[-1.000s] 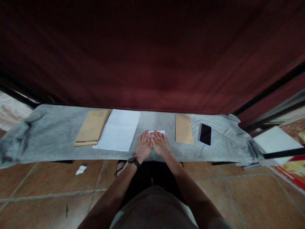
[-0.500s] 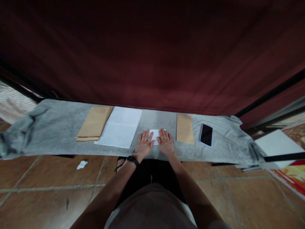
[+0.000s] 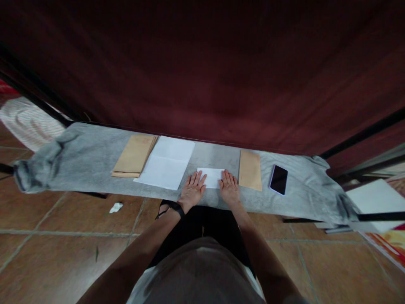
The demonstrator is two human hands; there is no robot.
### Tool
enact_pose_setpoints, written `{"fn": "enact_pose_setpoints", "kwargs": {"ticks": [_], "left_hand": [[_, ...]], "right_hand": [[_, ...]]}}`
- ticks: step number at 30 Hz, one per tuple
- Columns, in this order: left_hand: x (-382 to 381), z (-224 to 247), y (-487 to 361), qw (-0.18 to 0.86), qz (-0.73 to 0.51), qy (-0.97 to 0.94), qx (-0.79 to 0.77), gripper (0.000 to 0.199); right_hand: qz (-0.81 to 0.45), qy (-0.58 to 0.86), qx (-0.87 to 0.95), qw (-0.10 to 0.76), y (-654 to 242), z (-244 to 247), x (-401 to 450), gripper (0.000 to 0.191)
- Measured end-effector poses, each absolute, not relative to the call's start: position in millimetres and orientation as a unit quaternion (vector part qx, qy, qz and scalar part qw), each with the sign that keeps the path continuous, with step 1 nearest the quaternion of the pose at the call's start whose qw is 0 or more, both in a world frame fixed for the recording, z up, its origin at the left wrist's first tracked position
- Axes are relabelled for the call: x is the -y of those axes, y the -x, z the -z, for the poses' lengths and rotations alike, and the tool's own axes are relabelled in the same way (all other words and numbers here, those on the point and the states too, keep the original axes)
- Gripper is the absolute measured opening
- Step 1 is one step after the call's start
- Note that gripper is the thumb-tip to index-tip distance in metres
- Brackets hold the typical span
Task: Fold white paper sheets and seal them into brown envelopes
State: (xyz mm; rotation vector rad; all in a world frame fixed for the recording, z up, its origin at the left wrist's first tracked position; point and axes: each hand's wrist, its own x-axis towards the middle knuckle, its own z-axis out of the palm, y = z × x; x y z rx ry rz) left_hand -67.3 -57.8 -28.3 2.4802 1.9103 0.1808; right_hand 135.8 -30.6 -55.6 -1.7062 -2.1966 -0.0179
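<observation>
At left of center, a stack of brown envelopes (image 3: 134,156) adjoins white sheets (image 3: 167,162) on the cloth-covered surface (image 3: 88,156). At center, the left hand (image 3: 192,188) and right hand (image 3: 229,188) lie flat, fingers extended, on opposite ends of a small white paper (image 3: 212,178), concealing parts of both ends. Right of center lie a single brown envelope (image 3: 249,170) and a phone (image 3: 279,180). A white panel (image 3: 376,198) at right is partly hidden by a dark bar (image 3: 382,216).
</observation>
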Motion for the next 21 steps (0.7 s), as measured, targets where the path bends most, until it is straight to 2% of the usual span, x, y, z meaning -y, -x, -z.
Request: {"fn": "enact_pose_setpoints", "kwargs": {"ticks": [21], "left_hand": [[85,23,93,-0.013,-0.093,-0.840,-0.534,0.054]], "right_hand": [[0.005,0.614,0.764,0.196,-131,47,46,0.052]]}}
